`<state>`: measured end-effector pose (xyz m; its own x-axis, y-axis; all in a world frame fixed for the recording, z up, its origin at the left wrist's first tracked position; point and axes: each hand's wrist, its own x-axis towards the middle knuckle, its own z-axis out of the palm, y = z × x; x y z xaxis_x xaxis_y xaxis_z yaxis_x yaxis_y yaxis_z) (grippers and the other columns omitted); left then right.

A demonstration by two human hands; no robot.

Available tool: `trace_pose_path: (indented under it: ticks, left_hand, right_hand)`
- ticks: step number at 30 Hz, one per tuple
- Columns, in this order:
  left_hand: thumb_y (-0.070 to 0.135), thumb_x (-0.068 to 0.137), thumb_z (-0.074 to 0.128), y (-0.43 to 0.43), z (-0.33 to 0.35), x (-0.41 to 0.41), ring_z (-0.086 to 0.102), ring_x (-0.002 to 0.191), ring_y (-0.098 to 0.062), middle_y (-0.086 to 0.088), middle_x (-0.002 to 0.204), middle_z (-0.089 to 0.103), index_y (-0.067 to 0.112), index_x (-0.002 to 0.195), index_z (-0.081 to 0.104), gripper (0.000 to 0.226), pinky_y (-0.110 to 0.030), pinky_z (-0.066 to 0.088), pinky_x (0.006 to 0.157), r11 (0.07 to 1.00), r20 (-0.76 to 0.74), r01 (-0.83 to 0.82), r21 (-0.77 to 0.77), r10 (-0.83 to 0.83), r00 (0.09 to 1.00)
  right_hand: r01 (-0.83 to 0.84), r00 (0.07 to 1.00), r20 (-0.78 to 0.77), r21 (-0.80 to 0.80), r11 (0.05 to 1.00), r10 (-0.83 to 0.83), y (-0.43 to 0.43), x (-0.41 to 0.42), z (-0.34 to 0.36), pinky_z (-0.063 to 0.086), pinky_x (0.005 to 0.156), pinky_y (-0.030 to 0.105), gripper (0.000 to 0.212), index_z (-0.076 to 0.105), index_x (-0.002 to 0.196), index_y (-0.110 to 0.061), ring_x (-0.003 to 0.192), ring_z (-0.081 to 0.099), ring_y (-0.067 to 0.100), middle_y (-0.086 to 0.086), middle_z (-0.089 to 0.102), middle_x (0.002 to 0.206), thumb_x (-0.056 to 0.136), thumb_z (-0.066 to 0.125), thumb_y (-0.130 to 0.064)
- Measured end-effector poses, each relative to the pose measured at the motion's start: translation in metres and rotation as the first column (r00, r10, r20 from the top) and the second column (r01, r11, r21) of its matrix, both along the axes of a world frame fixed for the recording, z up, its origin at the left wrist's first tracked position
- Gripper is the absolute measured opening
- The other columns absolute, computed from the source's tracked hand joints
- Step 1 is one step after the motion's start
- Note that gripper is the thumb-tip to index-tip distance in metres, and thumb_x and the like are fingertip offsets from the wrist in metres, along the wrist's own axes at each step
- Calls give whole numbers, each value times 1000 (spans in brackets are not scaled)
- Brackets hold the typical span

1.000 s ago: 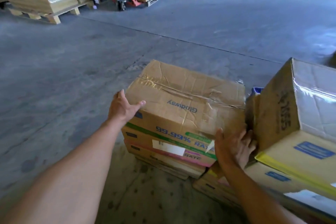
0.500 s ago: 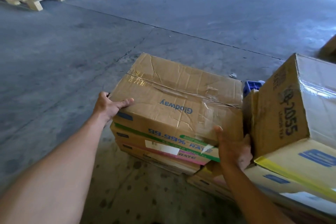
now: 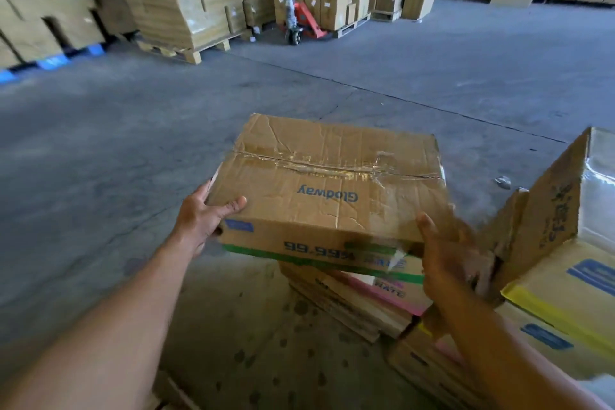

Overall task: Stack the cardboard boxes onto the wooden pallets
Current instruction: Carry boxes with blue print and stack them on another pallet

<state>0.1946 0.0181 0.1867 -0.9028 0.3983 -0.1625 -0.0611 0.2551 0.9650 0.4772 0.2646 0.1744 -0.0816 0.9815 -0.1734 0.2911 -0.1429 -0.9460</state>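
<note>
A creased cardboard box (image 3: 329, 176) printed "Glodway", with a green stripe along its bottom edge, is lifted off the low stack and tilted. My left hand (image 3: 203, 220) grips its near left corner, thumb on top. My right hand (image 3: 446, 253) grips its near right corner. Under it lies a flat box with a pink stripe (image 3: 362, 293). A wooden pallet (image 3: 186, 51) loaded with wrapped boxes stands far back on the left.
Boxes with blue labels and a yellow stripe (image 3: 565, 260) crowd the right side, close to my right hand. An orange pallet jack (image 3: 303, 20) stands at the back among stacked cartons. Grey concrete floor (image 3: 116, 143) stretches to the left and ahead. Flattened spotted cardboard (image 3: 259, 343) lies underfoot.
The Glodway box has come up off the pink-striped box. Both hands closed round its near corners and rose with it. The view has tipped up toward the back stacks.
</note>
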Motion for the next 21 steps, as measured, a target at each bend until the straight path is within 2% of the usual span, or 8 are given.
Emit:
trace_pose_path:
  ticks: [1,3,5,7,12,14,18,21]
  left_hand:
    - [46,51,88,-27,14,11,64,115,-26,-2,134,63,19,150,41,113,-52,49,97,999,-2,-47,25,47,999]
    - [43,51,87,-50,23,22,67,105,-20,0,131,64,18,151,39,114,-40,53,79,995,17,-88,38,88,996]
    - [45,48,87,-105,44,46,68,101,-20,0,133,63,19,153,35,120,-32,47,61,984,-2,-164,66,164,986]
    - [50,40,95,-163,63,73,68,107,-22,0,135,61,21,154,34,132,-37,54,68,959,-20,-277,66,279,960]
    - [62,21,93,-298,88,134,67,108,-20,6,135,59,23,153,36,149,-48,55,95,847,-66,-519,113,528,847]
    - [59,26,93,-342,89,158,66,110,-21,10,133,61,26,153,35,143,-46,56,94,789,-56,-602,123,612,789]
    - [34,67,91,-406,73,186,65,82,-1,38,92,57,32,150,40,98,-26,54,59,668,-29,-734,123,741,670]
    - [23,75,87,-442,43,185,68,93,-15,15,114,63,32,149,42,87,-30,58,58,600,52,-793,107,793,607]
  right_hand:
    - [-88,996,-21,26,996,89,-12,-3,8,44,104,51,66,49,138,-26,126,51,32,9,53,141,83,69,-58]
    - [-143,987,-75,16,990,144,-15,-8,14,50,91,37,61,54,130,-24,113,56,23,7,59,133,81,75,-52]
    - [-298,944,-164,-48,953,287,-44,-9,34,53,93,41,71,50,136,-25,111,59,23,7,59,133,76,80,-49]
    - [-443,885,-169,-24,896,433,-76,-13,54,53,96,47,78,45,144,-34,114,60,25,3,59,136,76,81,-47]
    - [-613,769,-135,124,780,625,-169,-40,89,46,84,33,71,51,138,-40,101,53,19,-12,57,116,74,80,-53]
    - [-672,717,-118,142,727,686,-206,-53,93,49,79,32,63,58,128,-38,98,60,21,-8,64,116,72,82,-55]
    - [-766,621,-43,178,618,783,-267,-84,82,42,77,29,70,54,135,-32,97,59,21,-5,65,119,74,78,-58]
    - [-807,578,42,173,564,815,-299,-120,58,36,63,24,67,54,135,-23,88,56,20,3,67,121,80,75,-54]
